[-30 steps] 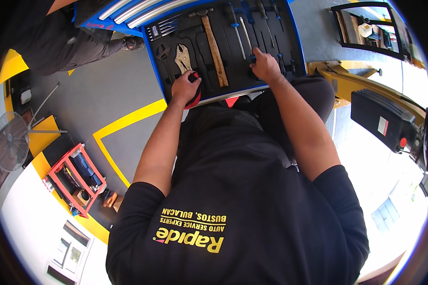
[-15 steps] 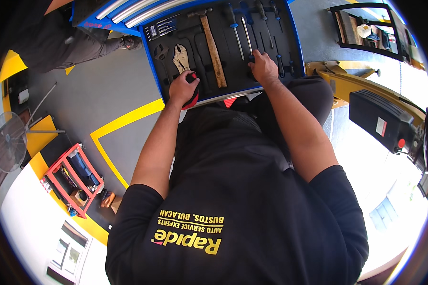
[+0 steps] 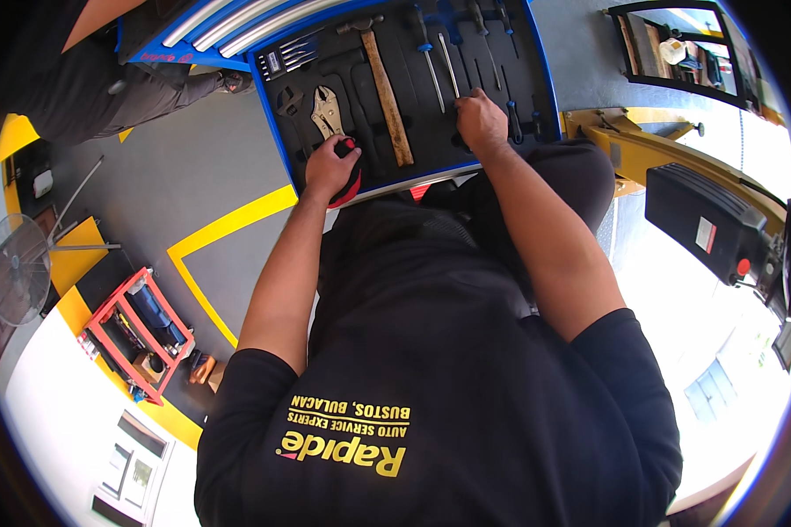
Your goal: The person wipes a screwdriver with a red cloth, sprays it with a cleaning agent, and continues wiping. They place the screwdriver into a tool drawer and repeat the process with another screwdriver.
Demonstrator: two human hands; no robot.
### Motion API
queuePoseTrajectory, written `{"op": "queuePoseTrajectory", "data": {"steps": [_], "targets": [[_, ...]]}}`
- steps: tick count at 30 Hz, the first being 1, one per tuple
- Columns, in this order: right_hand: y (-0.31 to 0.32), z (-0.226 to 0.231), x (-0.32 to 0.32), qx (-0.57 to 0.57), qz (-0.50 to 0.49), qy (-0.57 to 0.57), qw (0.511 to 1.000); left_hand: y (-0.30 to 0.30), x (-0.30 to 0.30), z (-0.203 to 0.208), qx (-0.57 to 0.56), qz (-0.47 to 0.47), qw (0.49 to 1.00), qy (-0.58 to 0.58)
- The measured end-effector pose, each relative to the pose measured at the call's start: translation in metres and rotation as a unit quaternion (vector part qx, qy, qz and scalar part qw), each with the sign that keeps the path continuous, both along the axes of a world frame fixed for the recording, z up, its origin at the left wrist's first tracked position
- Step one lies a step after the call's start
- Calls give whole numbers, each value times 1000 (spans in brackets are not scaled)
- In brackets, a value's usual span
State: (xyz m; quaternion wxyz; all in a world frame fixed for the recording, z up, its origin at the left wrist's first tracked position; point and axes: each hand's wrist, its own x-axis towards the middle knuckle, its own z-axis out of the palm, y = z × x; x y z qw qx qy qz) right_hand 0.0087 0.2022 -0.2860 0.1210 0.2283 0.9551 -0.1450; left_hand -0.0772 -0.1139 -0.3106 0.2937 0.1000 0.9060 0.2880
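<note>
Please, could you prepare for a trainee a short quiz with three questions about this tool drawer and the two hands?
1. Multiple choice: which is closest to the left hand?
(a) floor fan
(b) locking pliers
(c) red rack

2. True or false: the left hand is holding the hammer.

3. Open question: which kind of tool shows its shaft at the fingertips of the right hand?

Key:
1. b
2. False; it lies in the drawer.
3. A screwdriver; its handle is hidden.

A black short-sleeved fabric shirt [image 3: 501, 404]; bold yellow printed lettering [image 3: 347, 452] with a tiny pink accent [image 3: 287, 456]; plain dark cloth trousers [image 3: 576, 176]; bare forearms.
</note>
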Motion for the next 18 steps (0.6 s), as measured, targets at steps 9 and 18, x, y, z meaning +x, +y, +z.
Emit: {"op": "queuePoseTrajectory", "data": {"steps": [9,18], "targets": [[15,1,-18,-34,7,-56,998,5,5,1,-9,6,999,36],[26,9,-22,-20,62,-98,993,5,-1,5,-10,4,1000,-2]]}}
